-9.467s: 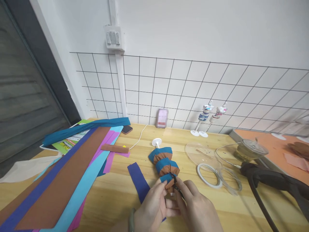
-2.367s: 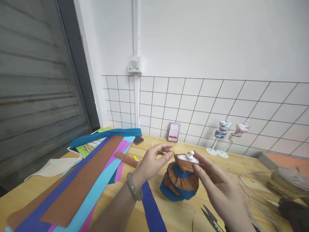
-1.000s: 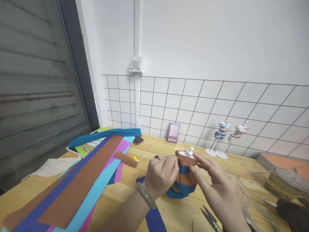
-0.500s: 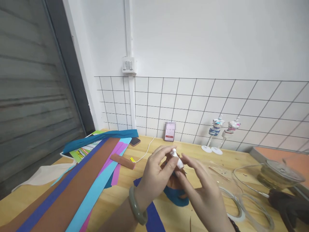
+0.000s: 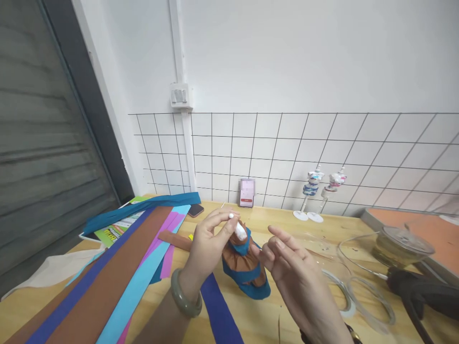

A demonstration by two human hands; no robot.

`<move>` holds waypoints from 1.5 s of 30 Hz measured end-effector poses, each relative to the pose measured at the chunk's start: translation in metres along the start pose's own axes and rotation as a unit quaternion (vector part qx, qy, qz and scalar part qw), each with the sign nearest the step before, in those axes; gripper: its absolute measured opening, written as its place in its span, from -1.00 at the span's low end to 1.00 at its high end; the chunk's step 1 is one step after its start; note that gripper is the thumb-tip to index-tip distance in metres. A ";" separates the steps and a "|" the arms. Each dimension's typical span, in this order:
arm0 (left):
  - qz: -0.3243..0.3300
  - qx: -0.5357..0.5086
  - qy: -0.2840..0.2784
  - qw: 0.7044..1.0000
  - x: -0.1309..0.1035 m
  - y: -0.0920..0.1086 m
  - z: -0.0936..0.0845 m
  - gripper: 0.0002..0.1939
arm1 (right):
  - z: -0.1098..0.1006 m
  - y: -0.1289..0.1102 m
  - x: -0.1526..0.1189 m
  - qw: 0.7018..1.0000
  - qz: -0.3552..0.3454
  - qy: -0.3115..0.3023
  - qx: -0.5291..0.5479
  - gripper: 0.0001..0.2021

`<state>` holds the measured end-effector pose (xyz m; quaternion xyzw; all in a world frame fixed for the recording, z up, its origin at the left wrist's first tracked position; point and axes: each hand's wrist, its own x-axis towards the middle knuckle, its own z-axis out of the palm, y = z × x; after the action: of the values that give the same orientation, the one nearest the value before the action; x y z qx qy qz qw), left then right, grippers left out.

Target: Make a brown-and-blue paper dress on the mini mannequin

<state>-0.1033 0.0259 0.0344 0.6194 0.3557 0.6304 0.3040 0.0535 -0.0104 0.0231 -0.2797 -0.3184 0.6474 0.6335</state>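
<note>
My left hand (image 5: 211, 243) pinches the white upper part of a small doll (image 5: 241, 232) between thumb and fingers. The doll tilts, and a tiered skirt (image 5: 247, 263) of brown and teal crepe-like material spreads below it over the table. To the right of the skirt is my right hand (image 5: 294, 267), its fingers apart and holding nothing. Its thumb tip comes close to the skirt's edge; whether they touch I cannot tell. Under my left wrist runs a dark blue strip (image 5: 220, 306).
Long brown, blue, light blue and pink strips (image 5: 125, 267) cover the left side. Two small figures on stands (image 5: 301, 216) and an upright phone (image 5: 247, 193) line the wall. At right lie tape rolls (image 5: 347, 301), a clear spool (image 5: 401, 248) and a black glue-gun-like tool (image 5: 419, 291).
My right hand has come away from the doll to the right, and its fingers have parted. The left hand keeps hold, and more of the tiered skirt shows. The view has shifted slightly.
</note>
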 end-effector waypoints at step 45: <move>0.006 -0.030 -0.118 0.993 -0.003 0.002 -0.001 -0.81 | -0.003 0.001 0.004 0.987 0.044 -0.026 -0.152 -0.69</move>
<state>-0.1043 0.0221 0.0345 0.6825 0.2943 0.5650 0.3584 0.0553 -0.0060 0.0208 -0.3696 -0.4170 0.6258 0.5457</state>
